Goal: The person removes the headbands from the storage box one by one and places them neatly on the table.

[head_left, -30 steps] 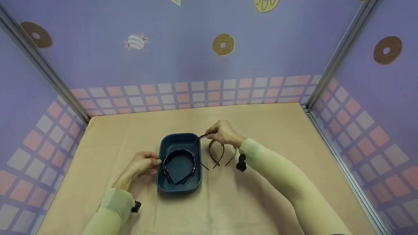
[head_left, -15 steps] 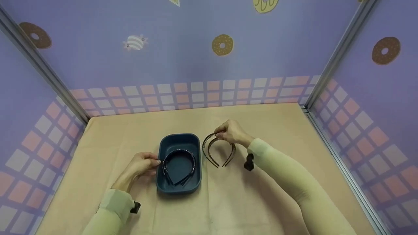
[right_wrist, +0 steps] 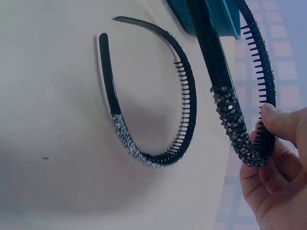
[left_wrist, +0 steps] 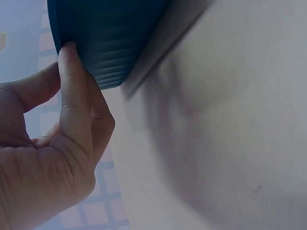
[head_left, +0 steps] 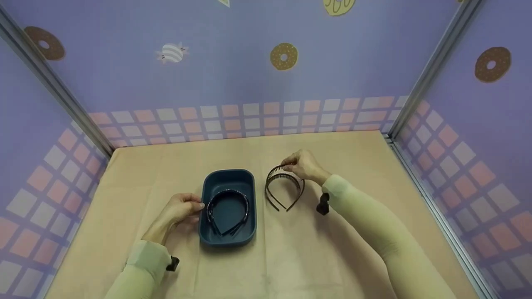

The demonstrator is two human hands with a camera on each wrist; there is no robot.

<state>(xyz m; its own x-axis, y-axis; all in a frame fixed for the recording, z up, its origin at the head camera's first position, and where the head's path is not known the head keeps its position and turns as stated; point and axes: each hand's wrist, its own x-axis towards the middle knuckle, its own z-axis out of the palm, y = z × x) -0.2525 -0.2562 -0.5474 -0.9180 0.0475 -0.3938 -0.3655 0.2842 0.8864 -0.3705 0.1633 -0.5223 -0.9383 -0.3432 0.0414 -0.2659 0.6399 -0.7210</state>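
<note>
Backdrop [head_left: 232, 81]: purple, doughnut-printed.
Desk [head_left: 129, 178]: pale, cloth-covered.
Blue tray [head_left: 226, 179]: on desk; nested dark headbands [head_left: 209, 211] inside, number unclear.
Left hand [head_left: 179, 209]: pinching tray rim.
Right hand [head_left: 305, 165]: pinching studded, toothed headband [right_wrist: 233, 120], right of tray.
Loose headband [right_wrist: 191, 103]: studded, toothed, lying on desk nearby.

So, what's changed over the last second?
The right hand has carried its held band rightward, from over the right rim of the tray to beside it, overlapping the table band in the head view. Nothing newly gripped or let go. The left hand keeps holding the tray's left edge; the tray looks unmoved.
</note>
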